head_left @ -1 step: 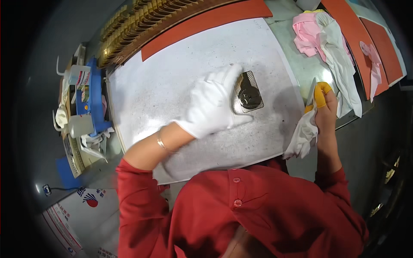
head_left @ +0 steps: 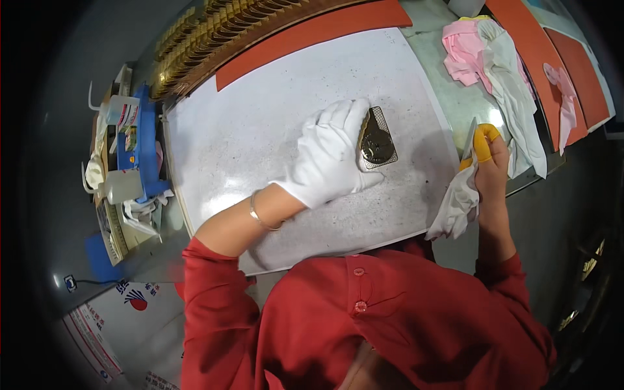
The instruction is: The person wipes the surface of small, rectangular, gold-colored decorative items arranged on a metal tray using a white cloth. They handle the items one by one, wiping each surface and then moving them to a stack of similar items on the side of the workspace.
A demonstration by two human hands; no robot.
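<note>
My left hand [head_left: 330,153], in a white glove, grips a small rectangular metal plate [head_left: 377,143] over the middle of the white work sheet [head_left: 260,97]. The plate has a fine mesh pattern along its border and a dark shape at its centre; the glove hides its left edge. To the right, my right hand [head_left: 493,159] wears yellow finger covers [head_left: 482,144] and is closed on a crumpled white cloth [head_left: 455,207]. A narrow, pale pointed piece rises from these fingers; I cannot tell whether it is cloth or a tool.
A rack of gold-coloured metal pieces [head_left: 224,42] stands along the back, beside a red-orange strip [head_left: 312,40]. On the left sits a blue holder [head_left: 148,149] with clear squeeze bottles [head_left: 123,186]. Pink cloth [head_left: 463,49] and white cloth [head_left: 513,97] lie at right.
My left hand has shifted slightly to the right, its forearm along with it. My right hand looks almost unmoved.
</note>
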